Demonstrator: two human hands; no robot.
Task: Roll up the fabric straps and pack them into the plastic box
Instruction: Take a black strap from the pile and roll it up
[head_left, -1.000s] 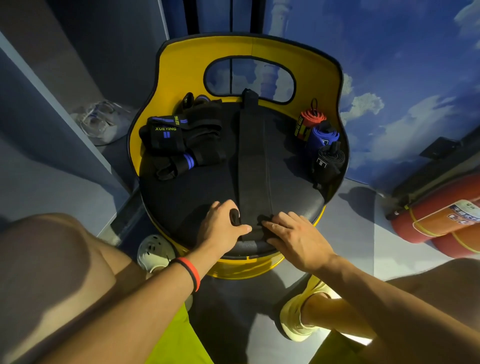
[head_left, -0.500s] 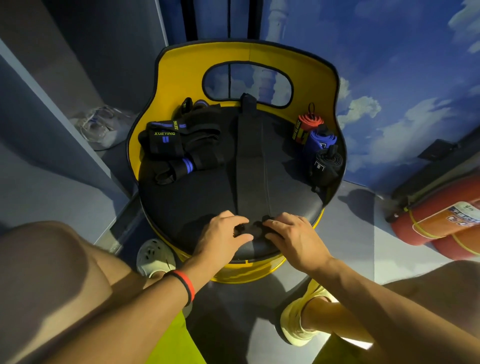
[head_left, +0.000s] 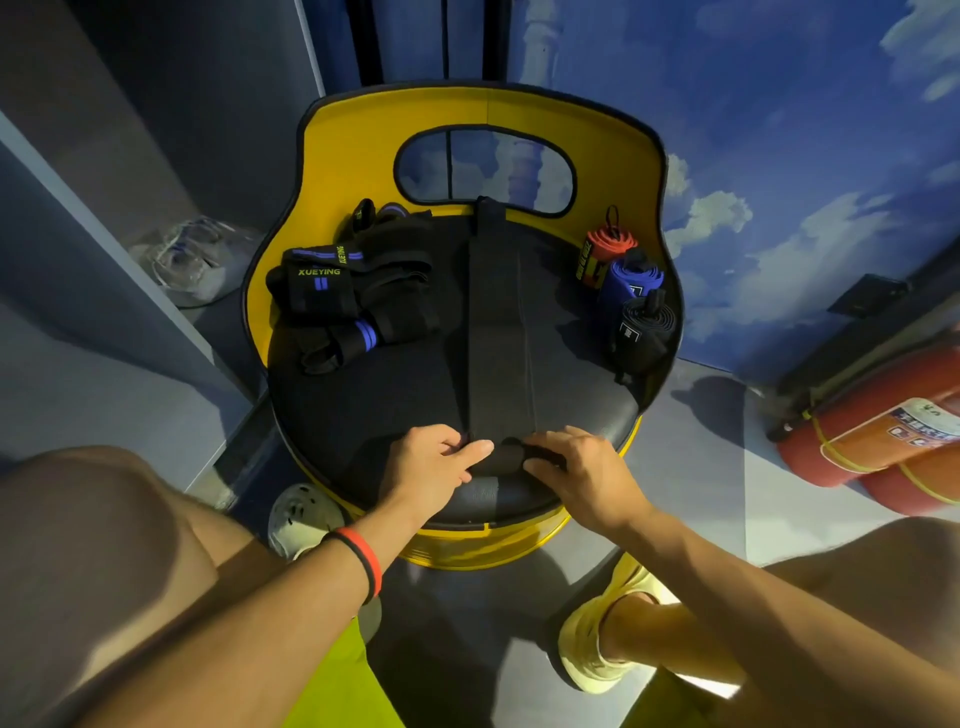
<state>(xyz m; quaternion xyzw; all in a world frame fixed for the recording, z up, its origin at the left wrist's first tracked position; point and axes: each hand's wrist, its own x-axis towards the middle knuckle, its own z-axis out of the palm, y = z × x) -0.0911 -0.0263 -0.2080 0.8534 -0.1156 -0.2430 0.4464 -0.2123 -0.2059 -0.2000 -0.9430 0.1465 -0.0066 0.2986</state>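
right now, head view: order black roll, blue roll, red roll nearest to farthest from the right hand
From the right hand:
1. black roll, right edge of seat
2. blue roll, just behind it
3. red roll, rearmost, by the backrest

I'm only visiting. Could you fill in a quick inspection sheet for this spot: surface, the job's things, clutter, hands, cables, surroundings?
Surface: round black seat of a yellow chair.
Job's things: long black strap lies flat down the middle, near end rolled; red roll, blue roll and black roll at the right edge; pile of unrolled straps at left; what looks like a clear plastic box off the seat, left.
Clutter: nothing seen.
Hands: left hand and right hand grip the rolled end.
Cables: nothing seen.
Surroundings: cloud-painted wall; red fire extinguishers at right.
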